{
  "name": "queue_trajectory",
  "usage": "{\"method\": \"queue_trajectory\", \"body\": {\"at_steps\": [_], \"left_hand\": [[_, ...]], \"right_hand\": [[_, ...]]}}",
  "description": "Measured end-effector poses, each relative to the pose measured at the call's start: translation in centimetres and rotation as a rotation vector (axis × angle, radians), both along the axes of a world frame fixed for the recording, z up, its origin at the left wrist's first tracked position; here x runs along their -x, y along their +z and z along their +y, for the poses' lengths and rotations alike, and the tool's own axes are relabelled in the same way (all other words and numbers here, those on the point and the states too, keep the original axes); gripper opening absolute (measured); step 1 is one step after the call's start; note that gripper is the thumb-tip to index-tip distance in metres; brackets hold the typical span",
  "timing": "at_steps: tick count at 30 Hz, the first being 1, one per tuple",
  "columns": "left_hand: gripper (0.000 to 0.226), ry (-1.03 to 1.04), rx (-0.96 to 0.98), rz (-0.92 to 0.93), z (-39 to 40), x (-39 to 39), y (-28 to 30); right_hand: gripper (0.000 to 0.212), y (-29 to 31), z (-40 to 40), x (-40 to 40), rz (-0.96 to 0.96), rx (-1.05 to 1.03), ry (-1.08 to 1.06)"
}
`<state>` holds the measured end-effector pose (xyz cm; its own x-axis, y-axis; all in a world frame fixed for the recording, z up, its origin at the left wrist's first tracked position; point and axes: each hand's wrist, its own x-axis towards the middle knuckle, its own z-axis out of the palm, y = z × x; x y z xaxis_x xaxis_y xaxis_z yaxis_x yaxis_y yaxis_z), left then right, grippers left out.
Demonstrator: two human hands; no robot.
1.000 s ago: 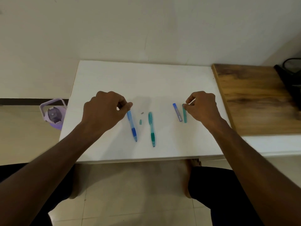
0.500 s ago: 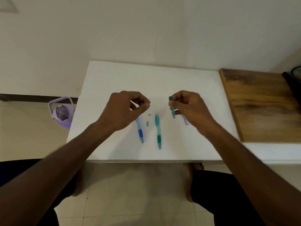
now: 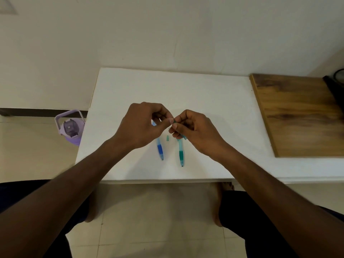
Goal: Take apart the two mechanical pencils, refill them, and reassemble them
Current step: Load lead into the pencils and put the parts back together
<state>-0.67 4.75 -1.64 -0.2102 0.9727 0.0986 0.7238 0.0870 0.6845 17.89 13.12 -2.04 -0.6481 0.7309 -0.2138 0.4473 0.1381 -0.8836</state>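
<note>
The green lead case is now off the counter and held in the right hand, directly above the top end of the green mechanical pencil; a second ago it lay on the counter to the right of that pencil, next to the blue lead case. The left hand has left the blue mechanical pencil and come across to meet the right, so both hands now work at the case's upper end. The right hand's fingers are curled round the case, and the left thumb and forefinger pinch at its tip, most likely its cap, though that part is too small to tell for sure. I judge that the pencils are already opened and the refilling step is starting with the green one.

Counted: two mechanical pencils, one green and one blue, lying side by side with tips toward the person, the blue one just left of the green. One small green cap lies between them, beside the green pencil's upper half. One lead case is visible, the green one in hand; the blue case is hidden, probably under the right hand. Two hands, both busy.

Further out, a wooden board sits well right of the green pencil, and a purple bottle stands on the floor far to its left
</note>
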Motion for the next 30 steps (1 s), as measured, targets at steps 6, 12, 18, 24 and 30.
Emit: {"method": "queue_trajectory", "body": {"at_steps": [6, 12, 18, 24, 30], "left_hand": [[0.005, 0.063, -0.073, -0.06, 0.3, 0.9, 0.7], [0.007, -0.037, 0.101, 0.005, 0.2, -0.7, 0.2], [0.017, -0.124, 0.236, 0.243, 1.9, -5.3, -1.1], [0.024, -0.162, 0.338, 0.339, 3.2, -8.2, -1.9], [0.028, -0.087, 0.365, 0.361, 3.6, -8.9, -2.7]], "right_hand": [[0.006, 0.1, 0.4, -0.3, -0.002, -0.035, 0.011], [0.01, 1.8, 2.8, -1.0, 0.155, 0.098, -0.337], [0.014, 2.8, 3.5, -1.8, 0.317, 0.288, -0.515], [0.013, 2.8, 3.9, -2.9, 0.345, 0.314, -0.494], [0.011, 2.8, 4.0, -3.0, 0.372, 0.31, -0.459]]}}
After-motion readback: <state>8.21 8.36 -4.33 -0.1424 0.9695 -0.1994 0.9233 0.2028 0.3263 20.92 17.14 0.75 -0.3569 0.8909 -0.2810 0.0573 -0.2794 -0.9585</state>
